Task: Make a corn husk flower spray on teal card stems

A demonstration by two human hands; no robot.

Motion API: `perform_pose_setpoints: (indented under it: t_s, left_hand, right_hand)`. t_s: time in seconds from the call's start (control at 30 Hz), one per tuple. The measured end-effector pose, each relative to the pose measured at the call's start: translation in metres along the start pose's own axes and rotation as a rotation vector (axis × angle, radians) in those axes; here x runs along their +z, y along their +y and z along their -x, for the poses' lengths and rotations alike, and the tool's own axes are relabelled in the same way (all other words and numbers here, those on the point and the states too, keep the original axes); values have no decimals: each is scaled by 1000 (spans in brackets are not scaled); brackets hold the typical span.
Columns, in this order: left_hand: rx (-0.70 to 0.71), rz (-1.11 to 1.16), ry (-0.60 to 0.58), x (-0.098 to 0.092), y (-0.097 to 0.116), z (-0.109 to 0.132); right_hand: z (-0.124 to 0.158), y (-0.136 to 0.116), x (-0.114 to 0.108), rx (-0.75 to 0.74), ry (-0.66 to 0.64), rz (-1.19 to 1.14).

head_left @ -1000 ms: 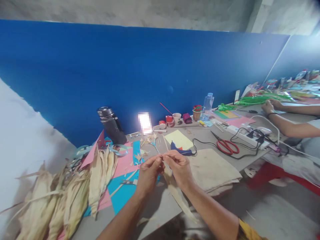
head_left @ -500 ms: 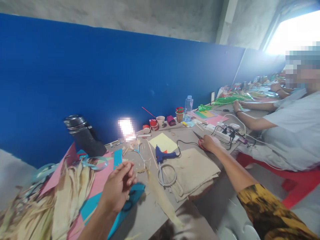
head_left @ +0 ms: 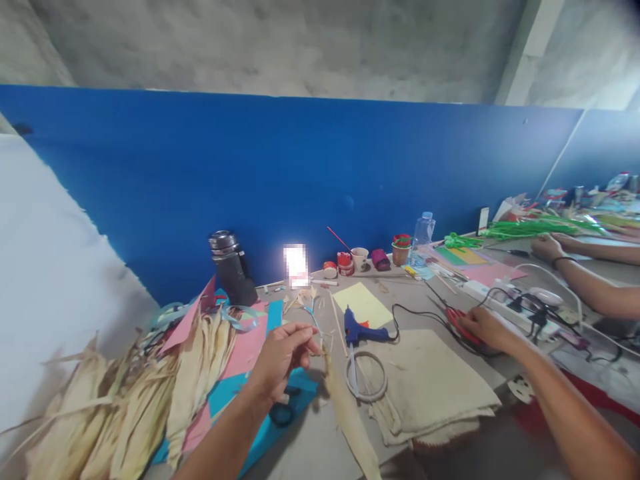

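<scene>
My left hand hovers over the table with its fingers pinched on the top of a long dried corn husk strip that hangs down toward the table's near edge. My right hand reaches far to the right and lies closed over the red-handled scissors, whose handles show under its fingers. Between my hands lie a blue glue gun, a ring of wire and a folded beige cloth.
A heap of corn husks lies at the left on pink and blue paper. A black flask, small cups and a water bottle stand by the blue wall. Another person's arms rest at right near a power strip.
My right hand let go of the husk and reached right to the red scissors. My left hand kept the husk strip. The view swung right, then back left.
</scene>
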State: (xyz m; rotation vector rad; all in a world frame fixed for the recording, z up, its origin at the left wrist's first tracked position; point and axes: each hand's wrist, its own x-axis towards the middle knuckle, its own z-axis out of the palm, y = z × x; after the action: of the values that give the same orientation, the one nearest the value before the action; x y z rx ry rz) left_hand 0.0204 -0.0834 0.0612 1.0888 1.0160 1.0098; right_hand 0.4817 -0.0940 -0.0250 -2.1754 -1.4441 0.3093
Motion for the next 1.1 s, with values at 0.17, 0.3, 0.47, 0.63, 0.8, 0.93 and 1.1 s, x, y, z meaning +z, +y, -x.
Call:
perform_pose_setpoints:
  t_s: [0.17,0.3,0.47,0.63,0.8,0.93,1.1]
  left_hand:
    - [53,-63,23,-1,3,-6]
    - [143,-73,14,5,8,-8]
    - [218,-129,41,21,15,-6]
    - [280,-208,27,33,16,-3]
    - [302,-299,-13,29,12,-3]
    - [304,-331,-13,26,7,-4]
    - [248,-286,-45,14,19,-3]
  right_hand:
    - [28,-53,-14,-175,-126,-569]
    - [56,-113,-10,-335,-209,-644]
    - [87,-166,9,-510,-288,-378]
    - [101,-195,21,-609,-284,-208]
    - [99,-203,33,-624,-234,-197]
    - [99,-202,42,-573,-238,-229]
    - [104,-203,44,-533,-249,-248]
